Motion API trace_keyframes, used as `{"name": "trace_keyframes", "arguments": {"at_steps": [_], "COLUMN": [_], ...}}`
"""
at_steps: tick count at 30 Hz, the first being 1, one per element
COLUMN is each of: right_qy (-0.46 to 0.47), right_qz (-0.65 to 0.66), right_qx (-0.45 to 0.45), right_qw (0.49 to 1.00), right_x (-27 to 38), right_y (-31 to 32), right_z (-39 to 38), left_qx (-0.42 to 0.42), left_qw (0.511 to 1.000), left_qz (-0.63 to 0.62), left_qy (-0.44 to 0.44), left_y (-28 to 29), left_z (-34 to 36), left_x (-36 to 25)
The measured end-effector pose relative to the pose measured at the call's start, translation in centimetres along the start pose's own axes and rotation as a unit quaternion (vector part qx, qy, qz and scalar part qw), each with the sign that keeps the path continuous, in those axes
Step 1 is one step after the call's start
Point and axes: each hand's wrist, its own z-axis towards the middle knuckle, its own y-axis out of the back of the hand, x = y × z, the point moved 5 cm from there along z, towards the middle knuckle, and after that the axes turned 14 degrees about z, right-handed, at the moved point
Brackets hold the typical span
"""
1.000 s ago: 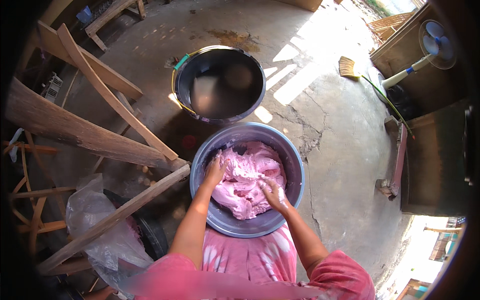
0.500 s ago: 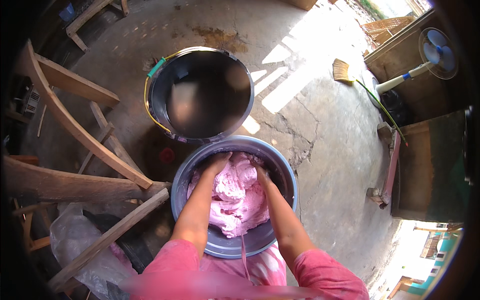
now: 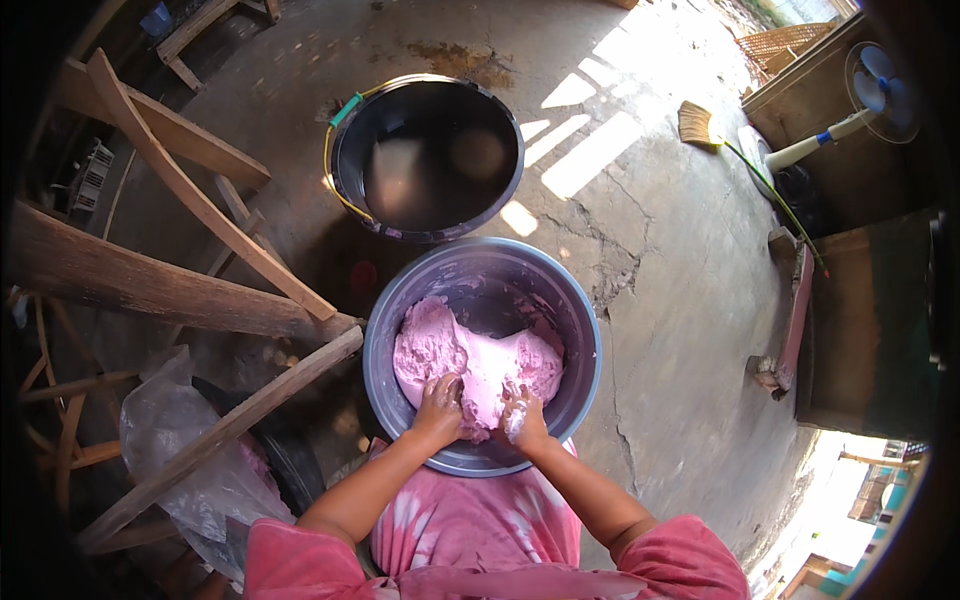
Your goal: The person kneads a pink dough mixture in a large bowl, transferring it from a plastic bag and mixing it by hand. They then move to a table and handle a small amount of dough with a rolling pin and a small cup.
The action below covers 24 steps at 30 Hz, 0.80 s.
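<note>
A large mass of soft pink dough [image 3: 485, 365] spreads across a grey-blue basin [image 3: 582, 330], lumpy at both sides and smoother in the middle. My left hand [image 3: 438, 408] grips its near edge on the left, fingers curled into it. On the right, my right hand [image 3: 522, 415] has its fingers sunk in the same near edge, with pale dough smeared over them. Some fingertips are hidden in the dough. Bits of dough cling to the basin's inner wall.
Just beyond the basin stands a black bucket [image 3: 350, 165] holding dark liquid. Wooden frame pieces [image 3: 200, 300] and a clear plastic bag [image 3: 185, 430] are close on the left. A broom [image 3: 697, 125] and a standing fan [image 3: 825, 137] are at the far right.
Both hands have come from the basin's far side to its near side. The dough, heaped before, now lies wider, with the basin's far floor showing. The view has shifted slightly.
</note>
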Motion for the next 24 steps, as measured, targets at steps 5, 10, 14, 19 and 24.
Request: {"name": "trace_keyframes", "arguments": {"at_steps": [5,10,14,19,24], "right_qy": [-0.062,-0.183,-0.068,-0.121,-0.322], "right_qz": [0.024,0.217,-0.038,0.124,0.397], "right_qx": [-0.142,-0.147,0.019,0.094,-0.205], "right_qw": [0.988,0.948,0.997,0.98,0.835], "right_x": [-5.6,-10.8,-8.2,-2.9,-4.9], "right_y": [-4.9,-5.2,-1.2,4.4,6.2], "right_z": [4.3,12.2,15.9,9.4,-0.3], "left_qx": [0.05,-0.03,0.061,0.345,0.158], "left_qw": [0.996,0.997,0.99,0.935,0.977], "left_qz": [0.064,-0.008,-0.067,0.005,-0.14], "left_qy": [0.043,0.077,0.105,-0.083,-0.03], "left_y": [-4.6,-7.2,-6.9,-2.8,4.2], "left_z": [5.7,12.7,15.8,13.5,18.4], "left_x": [1.5,5.7,6.9,5.3,9.8]}}
